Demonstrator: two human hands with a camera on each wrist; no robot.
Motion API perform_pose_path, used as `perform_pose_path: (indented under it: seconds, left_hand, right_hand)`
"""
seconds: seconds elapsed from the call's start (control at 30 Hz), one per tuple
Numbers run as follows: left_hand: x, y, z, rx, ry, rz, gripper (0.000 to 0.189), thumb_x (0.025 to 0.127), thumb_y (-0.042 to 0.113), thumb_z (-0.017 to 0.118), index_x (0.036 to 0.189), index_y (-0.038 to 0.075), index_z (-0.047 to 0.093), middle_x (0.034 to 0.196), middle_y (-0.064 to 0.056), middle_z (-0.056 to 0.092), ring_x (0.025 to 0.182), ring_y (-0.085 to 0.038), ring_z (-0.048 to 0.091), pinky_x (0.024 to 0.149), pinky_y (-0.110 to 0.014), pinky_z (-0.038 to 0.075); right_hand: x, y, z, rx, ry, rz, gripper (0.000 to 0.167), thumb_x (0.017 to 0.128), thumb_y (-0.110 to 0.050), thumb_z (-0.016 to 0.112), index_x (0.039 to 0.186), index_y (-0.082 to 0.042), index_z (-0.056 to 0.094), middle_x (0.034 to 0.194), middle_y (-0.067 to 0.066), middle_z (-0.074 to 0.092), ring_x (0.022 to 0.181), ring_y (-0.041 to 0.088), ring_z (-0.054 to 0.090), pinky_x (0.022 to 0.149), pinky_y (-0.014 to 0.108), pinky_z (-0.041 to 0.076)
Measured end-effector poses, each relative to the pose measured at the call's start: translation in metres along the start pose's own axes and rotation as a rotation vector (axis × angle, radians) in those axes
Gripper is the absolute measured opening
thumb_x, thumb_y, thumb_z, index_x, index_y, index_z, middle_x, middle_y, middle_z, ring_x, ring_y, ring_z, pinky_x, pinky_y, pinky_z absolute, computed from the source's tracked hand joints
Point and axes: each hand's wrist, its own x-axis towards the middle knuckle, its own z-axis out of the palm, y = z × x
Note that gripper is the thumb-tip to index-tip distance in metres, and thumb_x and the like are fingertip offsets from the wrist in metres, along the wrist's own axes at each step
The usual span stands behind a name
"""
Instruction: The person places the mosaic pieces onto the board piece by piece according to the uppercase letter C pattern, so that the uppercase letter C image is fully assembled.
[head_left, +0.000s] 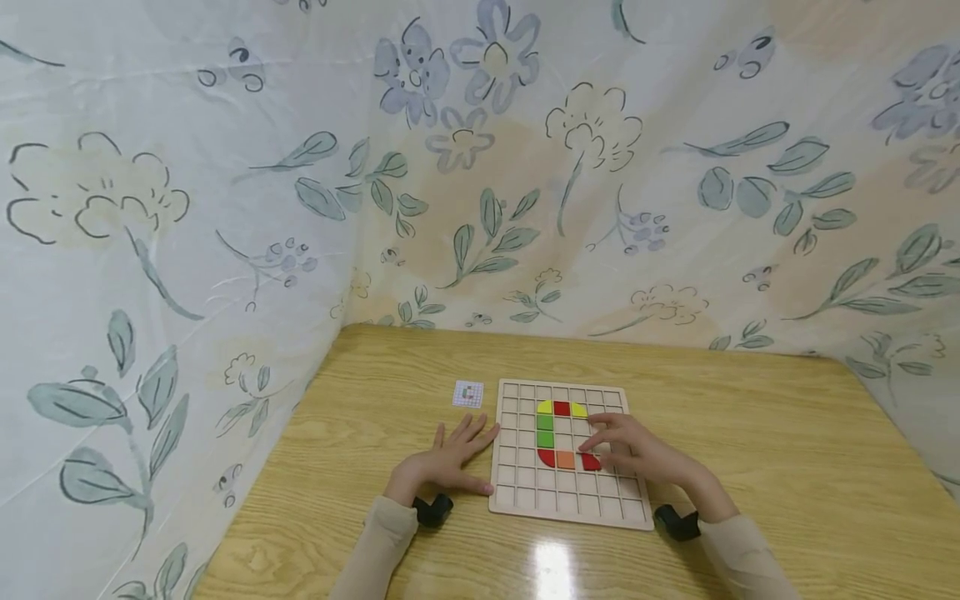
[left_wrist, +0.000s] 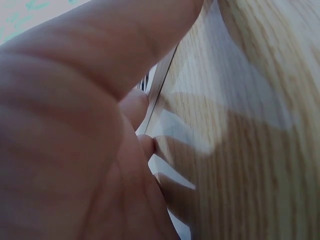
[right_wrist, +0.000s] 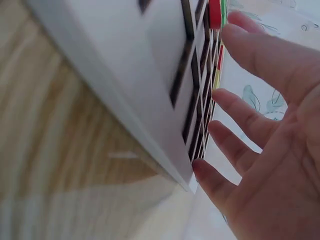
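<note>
A square wooden grid board (head_left: 514,497) lies on the table with coloured flat pieces in its cells. My left hand (head_left: 448,463) rests beside its left edge, fingers spread, fingertips and thumb at the rim. Over the board's right side, my right hand (head_left: 637,446) pinches a red rounded-corner piece (head_left: 591,462) between thumb and index finger, the other fingers extended. That piece sits slightly askew, right of an orange square (head_left: 566,460). Another red corner piece (head_left: 547,458), green squares (head_left: 545,439), yellow corner pieces (head_left: 545,407) and a dark red square (head_left: 562,408) form a partial ring.
A small printed pattern card (head_left: 468,393) lies at the board's upper left. The wooden table (head_left: 360,417) extends to both sides. A floral cloth (head_left: 480,208) hangs behind and at the left. Each wrist wears a black camera.
</note>
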Motion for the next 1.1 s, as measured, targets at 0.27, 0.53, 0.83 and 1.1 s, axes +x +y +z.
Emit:
perform_pose_path:
  seconds: [0.27,0.53,0.83,1.1]
  left_hand:
    - [-0.001,0.001,0.0,-0.006,-0.003,-0.006,0.091,0.084,0.05,0.062,0.151,0.023,0.007,0.157,-0.006,-0.006,0.141,-0.029,-0.015,0.106,-0.061,-0.014]
    - [0.001,-0.001,0.0,-0.002,-0.006,0.003,0.091,0.084,0.049,0.062,0.151,0.022,0.006,0.157,-0.007,-0.006,0.141,-0.029,-0.016,0.105,-0.061,-0.014]
    - [0.001,-0.001,0.0,0.009,-0.01,0.002,0.091,0.084,0.05,0.061,0.151,0.023,0.006,0.157,-0.007,-0.006,0.141,-0.03,-0.015,0.105,-0.062,-0.013]
    - [0.001,-0.001,0.0,0.004,-0.008,-0.001,0.091,0.083,0.05,0.062,0.151,0.024,0.006,0.157,-0.006,-0.006,0.141,-0.029,-0.016,0.105,-0.061,-0.014]
  right_hand:
    - [0.001,-0.002,0.002,-0.034,-0.037,-0.048,0.024,0.09,-0.012,0.06,0.112,-0.021,0.067,0.138,0.028,0.038,0.124,0.047,0.032,0.091,0.066,0.03]
    - [-0.001,-0.003,0.002,-0.054,-0.038,-0.025,0.022,0.092,-0.017,0.058,0.112,-0.021,0.064,0.138,0.029,0.037,0.125,0.049,0.031,0.091,0.067,0.03]
    - [0.002,-0.007,0.0,-0.074,-0.093,-0.011,0.024,0.088,-0.013,0.064,0.111,-0.021,0.06,0.139,0.032,0.033,0.125,0.053,0.027,0.09,0.071,0.027]
    - [0.006,-0.01,-0.003,-0.096,-0.106,0.043,0.021,0.083,-0.022,0.07,0.102,-0.023,0.061,0.137,0.027,0.036,0.124,0.049,0.031,0.093,0.068,0.029]
